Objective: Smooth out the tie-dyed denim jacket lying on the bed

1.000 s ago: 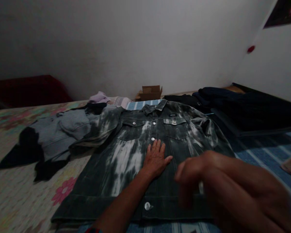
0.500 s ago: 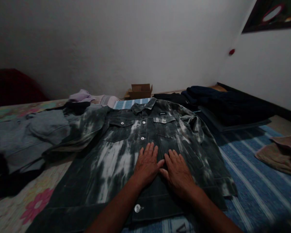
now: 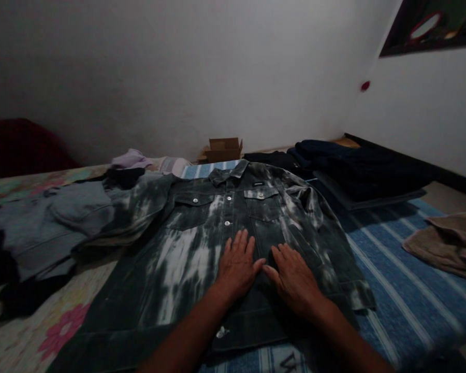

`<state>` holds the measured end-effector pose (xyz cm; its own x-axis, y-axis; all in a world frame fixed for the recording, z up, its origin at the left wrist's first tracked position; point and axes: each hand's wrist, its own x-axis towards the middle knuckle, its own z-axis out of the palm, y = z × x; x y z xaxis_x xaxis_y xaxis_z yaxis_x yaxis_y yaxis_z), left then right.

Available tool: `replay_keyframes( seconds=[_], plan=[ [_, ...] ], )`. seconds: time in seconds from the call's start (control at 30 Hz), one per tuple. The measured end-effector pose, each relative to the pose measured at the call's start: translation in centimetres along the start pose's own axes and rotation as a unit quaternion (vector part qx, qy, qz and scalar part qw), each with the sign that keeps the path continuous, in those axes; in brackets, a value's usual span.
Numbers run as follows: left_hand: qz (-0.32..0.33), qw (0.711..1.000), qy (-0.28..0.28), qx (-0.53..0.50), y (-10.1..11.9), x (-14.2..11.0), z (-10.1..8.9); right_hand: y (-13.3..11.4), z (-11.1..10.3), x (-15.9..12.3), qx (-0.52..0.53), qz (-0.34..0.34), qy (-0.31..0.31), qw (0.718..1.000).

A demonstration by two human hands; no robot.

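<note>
Across the blue striped cover [image 3: 396, 259], a dark denim jacket [image 3: 178, 254] lies front-up, left hand [image 3: 236, 265] and right hand [image 3: 294, 275] palm-down on it, thumbs about meeting. Grip's released on both, fingers stretched. Smoothing step, I reckon; next move probably calls for light pressure so nothing bunches.

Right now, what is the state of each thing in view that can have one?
Jacket: spread out, front up
Chest pocket flaps: down
Left hand: open, on the jacket
Right hand: open, on the jacket
Cardboard box: open
Grey garment: rumpled
Dark clothes: piled
Brown cloth: crumpled
Blue striped cloth: spread out
</note>
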<state>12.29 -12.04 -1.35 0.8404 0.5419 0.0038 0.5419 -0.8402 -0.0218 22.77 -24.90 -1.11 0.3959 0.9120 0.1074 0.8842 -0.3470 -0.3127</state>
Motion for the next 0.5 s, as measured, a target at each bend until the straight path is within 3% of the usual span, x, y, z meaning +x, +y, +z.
replay_keyframes(
  seconds=[0.27, 0.4, 0.5],
  plan=[
    [0.008, 1.000, -0.030, -0.003, 0.5, -1.1, 0.0, 0.9, -1.5, -1.1, 0.047, -0.023, 0.035, 0.998],
    [0.003, 0.999, -0.033, 0.000, 0.2, -0.8, 0.1, 2.4, -3.3, -2.1, 0.137, -0.015, 0.149, 0.979],
    [-0.003, 0.998, -0.055, -0.005, 0.3, -0.6, -0.6, 4.7, -4.1, -2.9, 0.161, 0.027, 0.241, 0.957]
  ],
)
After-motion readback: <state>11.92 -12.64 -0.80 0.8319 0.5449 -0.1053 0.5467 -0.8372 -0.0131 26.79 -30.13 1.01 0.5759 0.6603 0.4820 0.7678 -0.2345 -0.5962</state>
